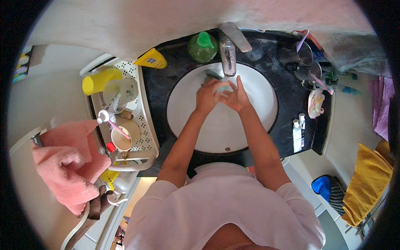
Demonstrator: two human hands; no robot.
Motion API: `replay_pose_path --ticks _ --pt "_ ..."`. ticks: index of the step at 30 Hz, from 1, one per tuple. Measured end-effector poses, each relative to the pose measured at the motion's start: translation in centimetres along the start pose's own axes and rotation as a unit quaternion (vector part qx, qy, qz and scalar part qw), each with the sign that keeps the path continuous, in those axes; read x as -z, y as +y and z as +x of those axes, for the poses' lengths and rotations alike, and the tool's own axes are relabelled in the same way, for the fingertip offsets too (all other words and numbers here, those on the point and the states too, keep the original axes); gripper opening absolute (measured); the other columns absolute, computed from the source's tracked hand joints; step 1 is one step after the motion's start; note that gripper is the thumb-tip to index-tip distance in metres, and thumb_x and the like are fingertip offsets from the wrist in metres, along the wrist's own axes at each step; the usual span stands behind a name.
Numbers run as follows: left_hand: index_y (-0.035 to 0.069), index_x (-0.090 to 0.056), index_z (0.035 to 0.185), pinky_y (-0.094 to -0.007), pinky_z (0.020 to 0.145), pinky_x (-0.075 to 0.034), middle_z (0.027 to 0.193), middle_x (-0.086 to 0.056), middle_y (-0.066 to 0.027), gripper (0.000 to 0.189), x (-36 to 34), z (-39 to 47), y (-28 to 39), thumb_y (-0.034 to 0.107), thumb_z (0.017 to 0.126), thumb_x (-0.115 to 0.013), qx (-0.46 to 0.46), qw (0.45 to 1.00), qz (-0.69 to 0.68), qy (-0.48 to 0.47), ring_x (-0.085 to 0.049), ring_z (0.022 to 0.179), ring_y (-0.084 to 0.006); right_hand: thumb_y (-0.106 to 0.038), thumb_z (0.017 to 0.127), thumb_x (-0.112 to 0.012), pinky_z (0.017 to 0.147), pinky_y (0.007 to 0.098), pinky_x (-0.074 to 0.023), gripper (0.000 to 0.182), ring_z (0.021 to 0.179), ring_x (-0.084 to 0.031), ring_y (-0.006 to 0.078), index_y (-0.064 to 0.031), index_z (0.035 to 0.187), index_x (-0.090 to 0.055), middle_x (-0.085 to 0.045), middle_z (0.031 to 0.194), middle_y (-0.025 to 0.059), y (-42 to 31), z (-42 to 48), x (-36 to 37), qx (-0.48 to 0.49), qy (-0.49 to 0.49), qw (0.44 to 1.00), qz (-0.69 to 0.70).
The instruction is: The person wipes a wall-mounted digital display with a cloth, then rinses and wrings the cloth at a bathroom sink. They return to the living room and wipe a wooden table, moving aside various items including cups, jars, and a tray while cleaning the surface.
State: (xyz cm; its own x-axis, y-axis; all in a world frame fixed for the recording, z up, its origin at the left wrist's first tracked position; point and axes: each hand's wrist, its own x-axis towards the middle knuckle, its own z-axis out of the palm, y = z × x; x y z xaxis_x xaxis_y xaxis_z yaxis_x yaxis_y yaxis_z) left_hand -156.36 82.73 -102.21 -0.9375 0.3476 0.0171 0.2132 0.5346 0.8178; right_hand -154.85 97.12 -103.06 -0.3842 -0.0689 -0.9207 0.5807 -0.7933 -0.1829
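Note:
My left hand [207,95] and my right hand [236,98] meet over the white sink basin [218,131], just below the faucet [228,59]. Between their fingers shows a pale green, blurred thing [223,88]; which hand holds it cannot be told. Behind my left fingers, a dark green thing [213,74] lies at or over the basin's back part; its kind is unclear and it may touch that hand. My right hand has its fingers spread and partly curled. Behind the basin, left of the faucet, stands a green pump bottle [203,48].
A white perforated basket [147,125] at left holds a yellow cup [101,82], a clear jug and another cup. A yellow tube [152,58] lies behind it. At right are glasses with toothbrushes [307,72] and small white tubes [297,136]. A pink towel [68,162] hangs at left.

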Motion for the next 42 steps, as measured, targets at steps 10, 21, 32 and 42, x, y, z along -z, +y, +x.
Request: replay_pose_path --ticks 10,21,32,42 --pt "0.007 -0.055 0.063 -0.0358 0.056 -0.046 0.061 -0.057 -0.009 0.024 -4.0 -1.0 2.1 0.018 0.071 -0.075 0.005 0.986 -0.134 0.103 -0.057 0.055 -0.0273 -0.043 0.098 -0.046 0.068 0.0385 -0.0527 0.033 0.077 -0.063 0.0208 -0.0104 0.096 -0.054 -0.062 0.084 0.0073 2.8 8.7 3.4 0.133 -0.267 0.948 0.115" --pt "0.005 -0.055 0.066 -0.0383 0.054 -0.044 0.064 -0.057 -0.0141 0.027 -5.2 0.0 1.2 0.025 0.077 -0.071 0.039 0.978 -0.09 0.181 -0.056 0.056 -0.0299 -0.033 0.099 -0.044 0.065 0.0366 -0.0499 0.024 0.072 -0.057 0.0208 -0.0108 0.1 -0.054 -0.056 0.084 0.0048 2.8 7.2 1.4 0.155 -0.3 0.933 0.122" --pt "0.009 -0.044 0.133 -0.0307 0.062 -0.051 0.108 -0.061 -0.0055 0.05 -0.9 -1.9 -2.5 0.028 0.09 -0.063 0.403 0.739 -0.525 -0.126 -0.061 0.076 -0.0164 -0.034 0.093 -0.059 0.068 0.0328 -0.0458 0.036 0.069 -0.053 0.0191 -0.0165 0.066 -0.042 -0.052 0.073 0.0002 -2.8 0.9 -0.5 0.238 -0.173 0.951 0.096" --pt "0.017 -0.05 0.13 -0.0203 0.059 -0.047 0.115 -0.059 0.0009 0.049 0.3 -0.6 0.5 0.015 0.085 -0.068 0.234 0.829 -0.507 0.035 -0.058 0.089 -0.0087 -0.05 0.093 -0.052 0.085 0.0418 -0.0476 0.043 0.102 -0.058 0.0228 -0.0106 0.106 -0.061 -0.064 0.104 0.0048 -0.9 1.8 -0.3 0.156 -0.11 0.978 0.089"
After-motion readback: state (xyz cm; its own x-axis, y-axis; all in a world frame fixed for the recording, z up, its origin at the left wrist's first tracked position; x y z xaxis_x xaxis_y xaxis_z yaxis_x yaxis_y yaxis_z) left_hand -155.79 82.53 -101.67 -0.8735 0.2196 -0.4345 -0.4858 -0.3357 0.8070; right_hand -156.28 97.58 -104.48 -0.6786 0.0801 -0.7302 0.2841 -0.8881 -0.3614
